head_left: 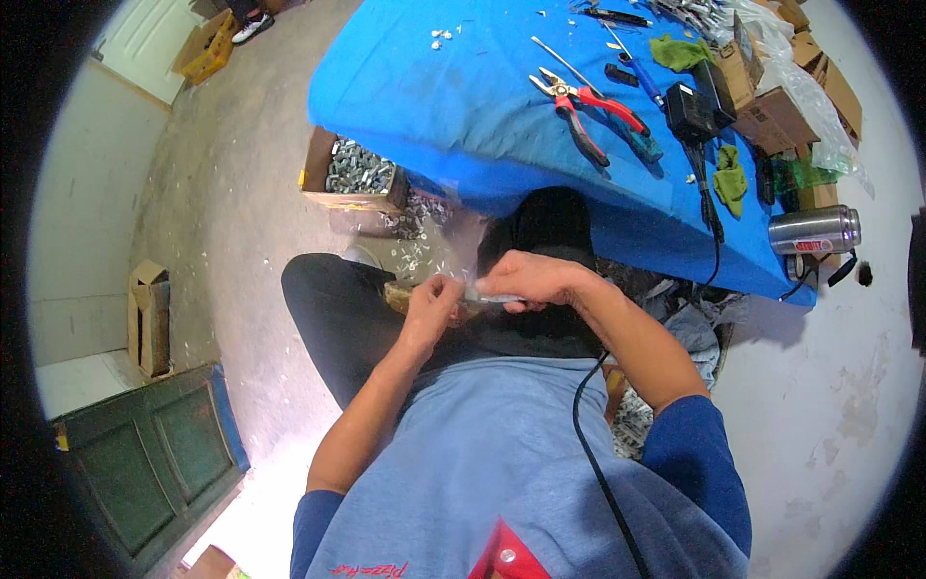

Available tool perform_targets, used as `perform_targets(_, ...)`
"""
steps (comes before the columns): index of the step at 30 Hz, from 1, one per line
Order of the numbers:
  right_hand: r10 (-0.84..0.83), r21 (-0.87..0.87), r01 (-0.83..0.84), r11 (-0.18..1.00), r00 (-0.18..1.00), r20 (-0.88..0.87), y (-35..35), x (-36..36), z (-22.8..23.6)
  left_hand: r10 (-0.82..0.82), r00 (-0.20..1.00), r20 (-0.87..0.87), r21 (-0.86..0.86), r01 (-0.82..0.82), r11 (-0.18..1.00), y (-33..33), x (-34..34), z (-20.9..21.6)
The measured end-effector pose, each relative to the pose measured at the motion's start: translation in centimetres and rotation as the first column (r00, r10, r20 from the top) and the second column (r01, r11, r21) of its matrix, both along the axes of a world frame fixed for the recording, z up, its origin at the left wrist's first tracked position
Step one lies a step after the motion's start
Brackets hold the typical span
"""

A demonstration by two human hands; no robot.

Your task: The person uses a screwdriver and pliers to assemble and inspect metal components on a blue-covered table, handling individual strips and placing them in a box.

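Observation:
My left hand (431, 311) is closed over my lap, thumb and fingertips pinched together. What it pinches is too small to make out. Close on its right, my right hand (540, 279) is wrapped round a slim light-grey object (499, 298) that sticks out below the fingers; its kind is unclear. A small pale, blurred piece (471, 292) shows between the two hands, and I cannot tell which hand bears it. Beside my left hand, partly hidden by it, is a brown block-like thing (396, 296).
Ahead stands a table with a blue cloth (434, 92), bearing red-handled pliers (563, 95), a black power adapter (691, 113) and a steel flask (808, 232). A cardboard box (352, 201) of small metal parts sits left of my knees. Small bits litter the floor (415, 256).

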State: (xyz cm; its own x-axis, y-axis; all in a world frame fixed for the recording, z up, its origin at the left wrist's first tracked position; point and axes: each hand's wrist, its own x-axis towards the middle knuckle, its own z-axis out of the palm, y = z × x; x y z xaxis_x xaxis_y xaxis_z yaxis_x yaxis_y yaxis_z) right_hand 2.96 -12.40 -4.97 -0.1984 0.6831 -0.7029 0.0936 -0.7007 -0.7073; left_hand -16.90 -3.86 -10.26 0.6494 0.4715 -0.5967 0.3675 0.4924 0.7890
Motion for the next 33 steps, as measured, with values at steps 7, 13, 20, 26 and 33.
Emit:
perform_targets(7,-0.166,0.063,0.175,0.983,0.977,-0.132,1.3,-2.4,-8.0,0.21,0.977,0.024,-0.077,-0.208,0.975,3.2,-2.1,-0.5)
perform_targets(13,0.175,0.192,-0.223,0.956,0.956,0.236,2.2,-5.5,-13.5,0.424,0.905,0.039,-0.244,-0.403,0.882,4.5,-5.9,-2.4)
perform_targets(20,-0.386,0.383,0.226,0.896,0.823,0.416,1.4,-5.2,-10.0,0.52,0.85,0.088,-0.345,-0.463,0.816,4.2,-6.6,-3.5)
perform_targets(26,-0.433,0.152,0.424,0.893,0.901,0.031,-0.1,-5.2,-10.7,0.452,0.887,0.089,-0.273,-0.415,0.868,3.9,-6.0,-3.8)
perform_targets(33,-0.03,0.18,0.009,0.984,0.993,0.114,0.1,-4.8,-8.9,0.316,0.949,0.009,0.029,-0.316,0.948,2.5,-4.3,-3.3)
